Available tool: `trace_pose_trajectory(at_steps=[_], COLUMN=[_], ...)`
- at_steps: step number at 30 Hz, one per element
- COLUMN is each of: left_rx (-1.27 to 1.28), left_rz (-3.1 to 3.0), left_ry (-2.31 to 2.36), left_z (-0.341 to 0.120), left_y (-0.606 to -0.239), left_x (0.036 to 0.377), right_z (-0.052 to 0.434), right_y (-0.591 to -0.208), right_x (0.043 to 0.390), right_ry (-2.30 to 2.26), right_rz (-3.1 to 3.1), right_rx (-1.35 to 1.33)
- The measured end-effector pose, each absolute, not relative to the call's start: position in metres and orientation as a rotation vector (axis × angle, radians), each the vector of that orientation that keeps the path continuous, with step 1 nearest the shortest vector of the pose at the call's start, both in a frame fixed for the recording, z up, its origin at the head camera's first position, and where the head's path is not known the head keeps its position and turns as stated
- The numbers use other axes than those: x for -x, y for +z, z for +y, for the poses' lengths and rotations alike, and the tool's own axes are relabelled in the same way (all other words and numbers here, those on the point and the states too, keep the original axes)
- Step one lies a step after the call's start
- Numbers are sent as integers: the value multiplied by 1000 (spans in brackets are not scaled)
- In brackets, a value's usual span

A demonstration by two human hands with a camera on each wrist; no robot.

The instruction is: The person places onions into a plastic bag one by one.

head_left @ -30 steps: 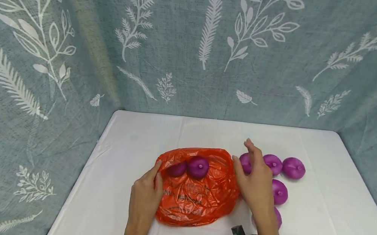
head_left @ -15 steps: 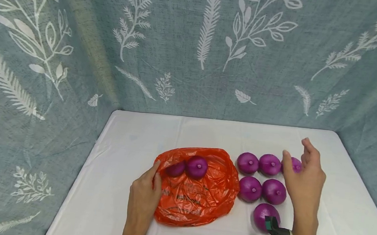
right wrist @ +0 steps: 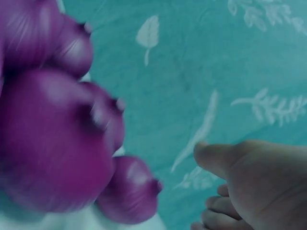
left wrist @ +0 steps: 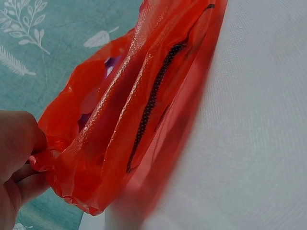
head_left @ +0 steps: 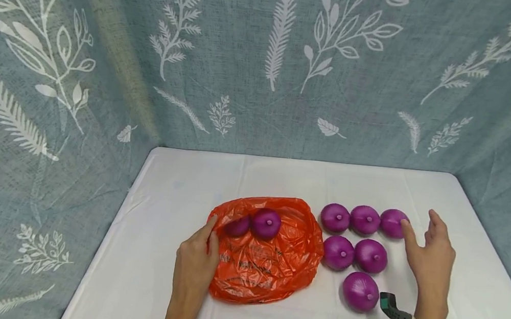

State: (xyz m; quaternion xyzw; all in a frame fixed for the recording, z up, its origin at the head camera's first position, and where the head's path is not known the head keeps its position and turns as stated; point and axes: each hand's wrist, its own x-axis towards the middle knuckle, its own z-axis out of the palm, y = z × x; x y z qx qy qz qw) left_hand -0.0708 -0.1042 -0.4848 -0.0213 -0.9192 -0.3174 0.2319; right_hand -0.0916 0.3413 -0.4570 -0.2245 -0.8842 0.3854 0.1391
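A red plastic bag point(head_left: 267, 279) lies on the table with its mouth spread wide. Inside it sit two purple onions, one point(head_left: 266, 223) in plain sight and one point(head_left: 237, 226) partly behind the bag's rim. My left hand point(head_left: 197, 261) pinches the bag's left edge; in the left wrist view the gathered plastic point(left wrist: 72, 177) shows between thumb and fingers. Right of the bag several more onions stand in rows, among them a back-right onion point(head_left: 394, 223) and a front onion point(head_left: 360, 292). My right hand point(head_left: 433, 259) is empty beside the back-right onion, thumb tip overlapping it in the head view.
A white cloth covers the table point(head_left: 179, 183). Behind and beside it hangs a teal curtain point(head_left: 246, 66) with white leaf prints. A small black camera point(head_left: 395, 311) sits on the right wrist, near the front onion.
My right hand has moved right, from the bag's right edge past the rows of onions, to the back-right onion's outer side. The left hand keeps its pinch on the bag.
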Motion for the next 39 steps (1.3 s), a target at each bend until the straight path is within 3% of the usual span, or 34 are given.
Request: trace_pose_trajectory(at_steps=[26,39], left_rx=[27,28], left_rz=[-2542,-2540], left_ry=[-896,-906], left_z=[-108,-109], left_y=[-489,-488], left_x=[70,68], right_z=[367,368], right_y=[-503,-507], right_x=[100,103], right_ry=[1173,1272], right_rz=[-2853,-2746], right_rx=[474,604])
